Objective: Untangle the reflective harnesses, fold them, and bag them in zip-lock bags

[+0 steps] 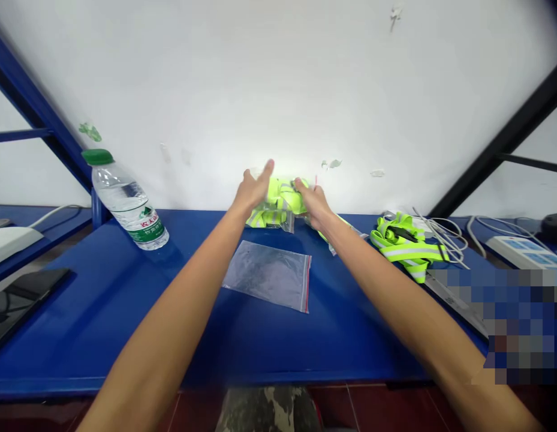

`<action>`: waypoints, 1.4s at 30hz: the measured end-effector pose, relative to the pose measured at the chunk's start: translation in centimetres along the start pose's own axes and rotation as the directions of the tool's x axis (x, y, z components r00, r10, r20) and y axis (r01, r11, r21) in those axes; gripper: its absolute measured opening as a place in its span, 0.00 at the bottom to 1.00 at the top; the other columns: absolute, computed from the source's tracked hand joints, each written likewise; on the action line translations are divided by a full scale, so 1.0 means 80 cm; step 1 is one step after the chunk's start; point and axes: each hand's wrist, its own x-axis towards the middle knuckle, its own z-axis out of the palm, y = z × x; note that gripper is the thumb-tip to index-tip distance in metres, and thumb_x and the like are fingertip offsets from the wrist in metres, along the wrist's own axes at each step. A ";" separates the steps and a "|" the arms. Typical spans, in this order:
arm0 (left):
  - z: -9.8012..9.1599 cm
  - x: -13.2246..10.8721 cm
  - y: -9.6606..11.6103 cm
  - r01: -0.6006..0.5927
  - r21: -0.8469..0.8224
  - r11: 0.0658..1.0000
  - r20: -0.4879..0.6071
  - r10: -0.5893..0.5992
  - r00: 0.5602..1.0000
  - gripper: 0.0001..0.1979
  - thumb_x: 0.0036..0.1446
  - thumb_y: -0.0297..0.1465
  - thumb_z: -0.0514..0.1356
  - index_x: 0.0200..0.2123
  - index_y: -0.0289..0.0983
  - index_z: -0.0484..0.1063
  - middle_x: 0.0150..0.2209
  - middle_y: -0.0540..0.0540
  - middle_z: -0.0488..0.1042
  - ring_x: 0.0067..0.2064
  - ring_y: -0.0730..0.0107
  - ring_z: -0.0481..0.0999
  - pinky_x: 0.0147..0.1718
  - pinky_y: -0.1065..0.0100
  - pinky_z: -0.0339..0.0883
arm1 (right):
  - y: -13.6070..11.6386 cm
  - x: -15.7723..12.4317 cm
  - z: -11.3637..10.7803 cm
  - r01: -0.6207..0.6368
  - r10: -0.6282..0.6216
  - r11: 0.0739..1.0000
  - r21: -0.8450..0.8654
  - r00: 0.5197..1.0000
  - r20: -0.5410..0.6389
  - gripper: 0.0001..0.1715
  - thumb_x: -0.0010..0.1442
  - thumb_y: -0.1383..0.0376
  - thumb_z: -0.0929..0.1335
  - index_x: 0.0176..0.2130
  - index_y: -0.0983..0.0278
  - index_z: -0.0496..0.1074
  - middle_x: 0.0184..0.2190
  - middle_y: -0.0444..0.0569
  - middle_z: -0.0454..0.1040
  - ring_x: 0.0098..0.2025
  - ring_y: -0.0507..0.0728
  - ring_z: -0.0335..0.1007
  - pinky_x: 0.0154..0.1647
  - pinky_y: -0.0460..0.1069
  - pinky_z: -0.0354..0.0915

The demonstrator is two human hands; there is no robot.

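At the back of the blue table (179,348), a clear bag with a fluorescent yellow reflective strap (285,195) folded inside is held up between both hands. My left hand (253,191) grips its left side, thumb pointing up and the other fingers partly hidden. On the opposite side, my right hand (315,204) pinches the bag with the thumb in front. Just beneath lies another bagged reflective strap (267,219). A further bagged strap (327,235) is partly covered by my right forearm. Closer to me, a flat clear zip bag (269,275) with a red-edged seal rests on the table.
A water bottle (129,207) with a green cap stands at the left. Loose reflective straps (406,243) are heaped on the right, beside white cables (449,237) and a grey device (458,303). A dark flat device (29,300) lies at the left edge; the white wall (278,78) rises behind.
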 end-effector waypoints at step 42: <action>0.123 -0.085 -0.010 -0.462 0.421 0.781 0.154 0.440 0.885 0.34 0.64 0.53 0.44 0.70 0.47 0.52 0.68 0.38 0.57 0.70 0.41 0.47 0.65 0.37 0.31 | 0.071 -0.071 -0.131 0.491 -0.369 0.041 -0.870 0.817 0.443 0.33 0.69 0.57 0.57 0.68 0.67 0.53 0.67 0.63 0.53 0.68 0.68 0.48 0.64 0.62 0.52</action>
